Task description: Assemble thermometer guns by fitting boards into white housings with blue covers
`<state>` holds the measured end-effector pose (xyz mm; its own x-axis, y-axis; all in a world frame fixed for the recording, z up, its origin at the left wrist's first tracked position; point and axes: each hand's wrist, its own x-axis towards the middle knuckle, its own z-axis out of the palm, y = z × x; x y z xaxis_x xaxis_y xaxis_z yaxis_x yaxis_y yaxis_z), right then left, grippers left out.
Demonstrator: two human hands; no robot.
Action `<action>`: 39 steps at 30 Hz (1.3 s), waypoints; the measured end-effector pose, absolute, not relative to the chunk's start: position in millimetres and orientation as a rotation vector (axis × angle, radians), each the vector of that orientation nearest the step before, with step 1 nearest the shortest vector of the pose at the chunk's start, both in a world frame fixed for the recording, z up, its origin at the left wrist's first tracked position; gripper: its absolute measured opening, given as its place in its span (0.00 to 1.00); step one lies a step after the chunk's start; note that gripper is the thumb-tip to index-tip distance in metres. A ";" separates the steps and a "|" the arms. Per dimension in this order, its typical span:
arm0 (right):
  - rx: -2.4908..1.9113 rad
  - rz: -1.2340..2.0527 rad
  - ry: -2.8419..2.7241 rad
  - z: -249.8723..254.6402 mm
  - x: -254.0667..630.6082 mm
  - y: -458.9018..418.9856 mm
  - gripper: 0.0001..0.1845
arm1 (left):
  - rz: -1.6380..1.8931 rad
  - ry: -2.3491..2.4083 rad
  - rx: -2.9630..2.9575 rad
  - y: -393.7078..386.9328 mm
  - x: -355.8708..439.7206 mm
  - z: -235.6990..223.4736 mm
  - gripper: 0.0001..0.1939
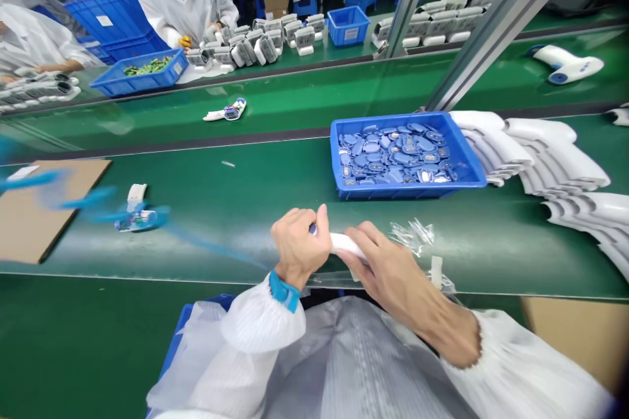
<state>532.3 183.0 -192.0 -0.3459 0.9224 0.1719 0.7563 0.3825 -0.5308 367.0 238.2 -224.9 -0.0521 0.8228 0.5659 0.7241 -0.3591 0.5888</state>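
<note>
Both my hands grip a white thermometer-gun housing point(348, 244) above the front edge of the green bench. My left hand point(302, 239) is wrapped round one end, thumb up, and a small dark-blue part shows beside the thumb. The fingers of my right hand point(381, 258) close over the other end. Much of the housing is hidden by my hands. A blue wrist strap point(285, 291) circles my left wrist, its blurred blue cord point(211, 245) running off to the left. Small clear plastic pieces point(413, 236) lie just beyond my right hand.
A blue bin point(410, 191) of small blue parts stands ahead, with stacked white shells point(560, 150) to its right. An opened unit point(140, 216) and cardboard point(44, 209) lie left. Behind runs a green belt point(304, 101) carrying units; co-workers in white point(196, 3) sit across it.
</note>
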 end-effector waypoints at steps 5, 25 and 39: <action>-1.610 0.669 -1.894 -199.9 517.3 187.5 0.23 | 1.146 1.543 2.099 244.5 351.4 -216.3 0.22; -1.470 1.072 -1.910 -209.1 514.2 177.9 0.20 | 1.180 1.232 1.328 235.8 349.8 -205.9 0.16; -1.329 0.495 -1.973 -222.3 504.8 162.7 0.16 | 1.211 1.502 1.446 226.4 358.1 -200.6 0.21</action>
<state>504.8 162.7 -222.3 -0.2312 0.9135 0.3347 0.6473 0.4013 -0.6481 358.1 226.4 -200.6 -0.1178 0.9869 0.1099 0.3168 -0.0676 0.9461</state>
